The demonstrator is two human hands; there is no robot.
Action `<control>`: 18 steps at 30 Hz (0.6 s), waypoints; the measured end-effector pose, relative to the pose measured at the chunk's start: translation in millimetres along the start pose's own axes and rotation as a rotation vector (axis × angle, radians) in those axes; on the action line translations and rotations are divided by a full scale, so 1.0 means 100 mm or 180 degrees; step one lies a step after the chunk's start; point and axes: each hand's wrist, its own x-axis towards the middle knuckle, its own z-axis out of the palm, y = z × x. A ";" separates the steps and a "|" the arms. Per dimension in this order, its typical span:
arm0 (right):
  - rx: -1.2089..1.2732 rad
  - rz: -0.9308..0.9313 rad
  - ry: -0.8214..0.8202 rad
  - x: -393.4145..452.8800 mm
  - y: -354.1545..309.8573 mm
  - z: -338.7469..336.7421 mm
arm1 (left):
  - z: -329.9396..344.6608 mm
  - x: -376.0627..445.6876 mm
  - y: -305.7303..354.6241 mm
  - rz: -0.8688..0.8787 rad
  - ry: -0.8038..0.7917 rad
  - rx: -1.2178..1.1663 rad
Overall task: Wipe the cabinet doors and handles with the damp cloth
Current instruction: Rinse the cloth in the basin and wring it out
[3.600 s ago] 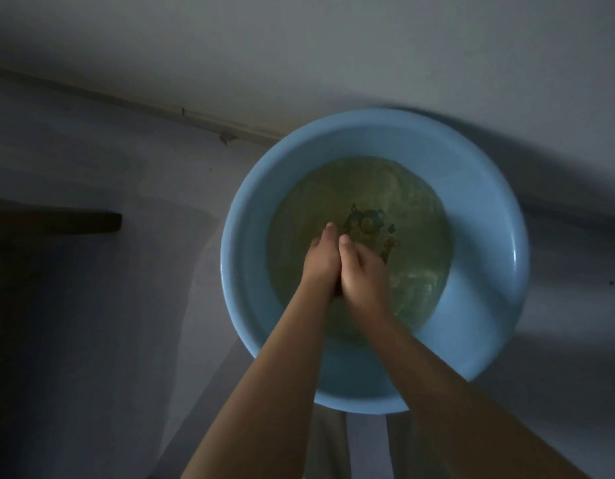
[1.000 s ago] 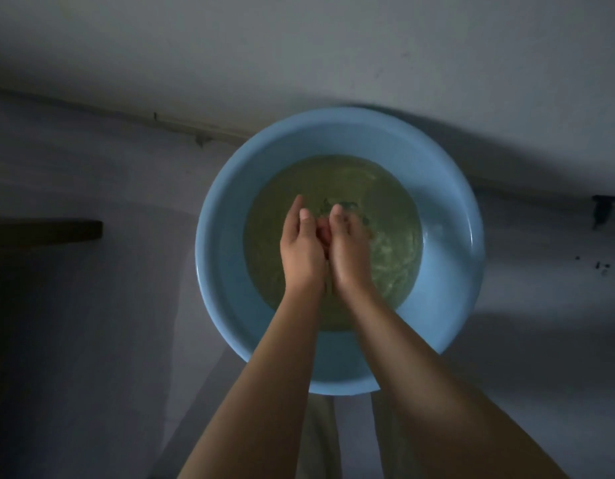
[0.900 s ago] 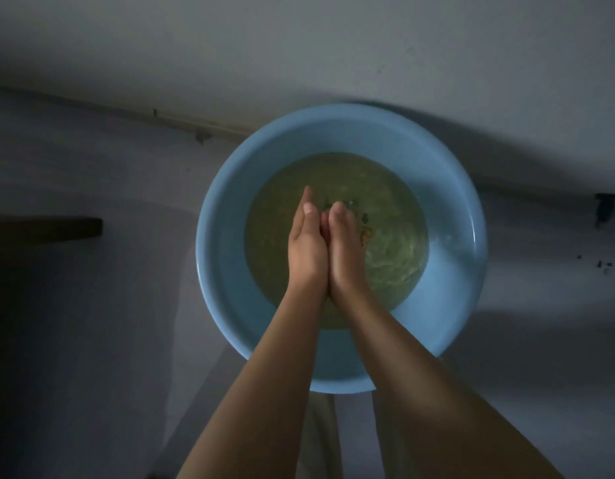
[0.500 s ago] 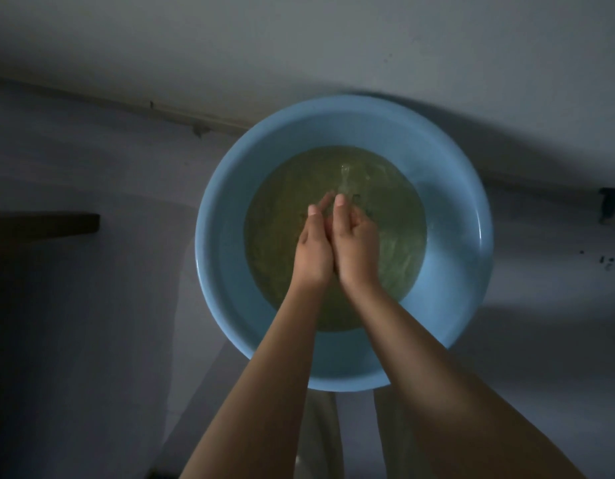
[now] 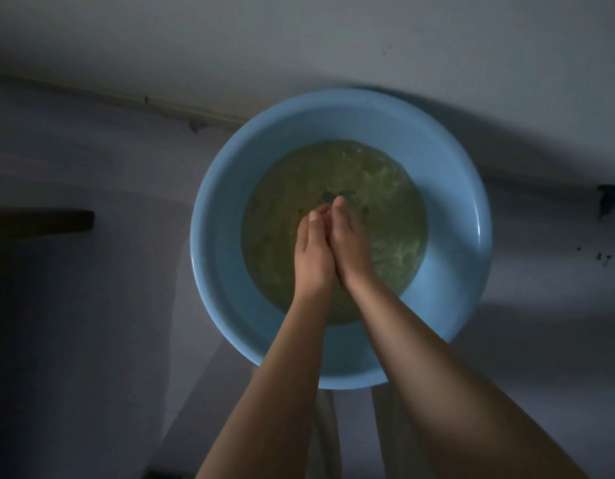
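Observation:
A round blue basin (image 5: 209, 271) stands on the floor, holding murky greenish water (image 5: 395, 209). My left hand (image 5: 313, 257) and my right hand (image 5: 351, 247) are held palm to palm over the middle of the water, fingers pointing away from me. They grip the cloth (image 5: 337, 194) between them. Only a dark scrap of it shows at the fingertips, at the water's surface. No cabinet door or handle is in view.
The room is dim. A pale wall meets the floor along a seam (image 5: 126, 98) behind the basin. A dark ledge (image 5: 40, 223) juts in from the left. A small dark object (image 5: 608, 198) and some specks (image 5: 603, 257) lie at the right edge.
Both hands have stayed together over the water, rubbing back and forth a little against each other. The view has shifted slightly. The basin has not moved.

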 end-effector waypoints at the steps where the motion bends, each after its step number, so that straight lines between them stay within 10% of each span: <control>1: 0.0177 0.0139 0.0007 -0.01 0.01 0.02 | -0.01 0.01 0.01 -0.0040 0.0052 -0.0069; 18: -0.0260 -0.0601 0.0256 -0.03 0.04 -0.06 | 0.02 0.07 0.07 0.0457 0.0545 0.0552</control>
